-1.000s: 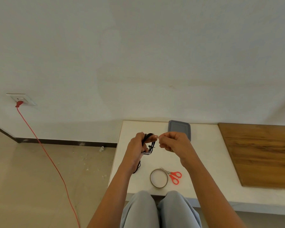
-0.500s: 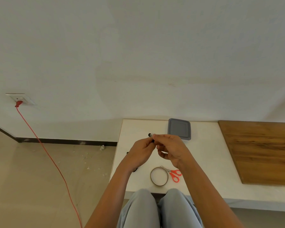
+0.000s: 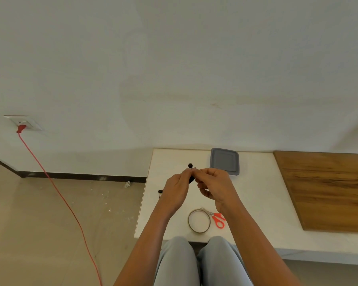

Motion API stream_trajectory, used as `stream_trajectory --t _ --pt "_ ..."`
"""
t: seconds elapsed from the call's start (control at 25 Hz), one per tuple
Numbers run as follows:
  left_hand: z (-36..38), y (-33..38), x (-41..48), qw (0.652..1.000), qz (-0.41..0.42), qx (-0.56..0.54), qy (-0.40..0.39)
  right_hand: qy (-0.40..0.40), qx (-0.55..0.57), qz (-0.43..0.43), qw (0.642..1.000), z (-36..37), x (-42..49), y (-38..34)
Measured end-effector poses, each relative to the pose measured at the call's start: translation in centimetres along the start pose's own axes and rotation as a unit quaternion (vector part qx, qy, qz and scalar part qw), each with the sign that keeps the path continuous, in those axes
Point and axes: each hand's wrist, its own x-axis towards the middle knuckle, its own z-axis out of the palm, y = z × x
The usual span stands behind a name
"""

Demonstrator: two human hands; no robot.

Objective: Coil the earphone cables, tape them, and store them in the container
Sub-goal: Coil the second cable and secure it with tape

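white table (image 3: 256, 203), l hand (image 3: 175, 193) & r hand (image 3: 215, 188) fingers pinching earphone cable (image 3: 190, 165), tape roll (image 3: 198, 231), scissors (image 3: 219, 220) below, container (image 3: 224, 162) behind

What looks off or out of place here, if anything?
Nothing spilled or broken. Two small things: white scraps litter the floor by the baseboard, and a loose black earphone end shows by the left edge of the table, outside the earphone bundle that the left hand and right hand pinch.
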Motion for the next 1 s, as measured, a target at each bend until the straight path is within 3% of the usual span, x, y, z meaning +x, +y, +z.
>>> stream_trajectory --t 0.36,0.68,1.0 --pt "0.5 0.7 -0.3 0.998 -0.026 -0.04 0.047 0.015 -0.009 0.01 1.0 0.1 0.3 0.5" --pt "0.6 0.7 -0.3 0.997 -0.02 -0.074 0.034 0.015 -0.01 0.039 0.999 0.2 0.6 1.1" --pt "0.4 0.2 -0.3 0.997 -0.008 -0.025 0.072 -0.057 0.028 0.062 0.996 -0.1 0.9 1.6"
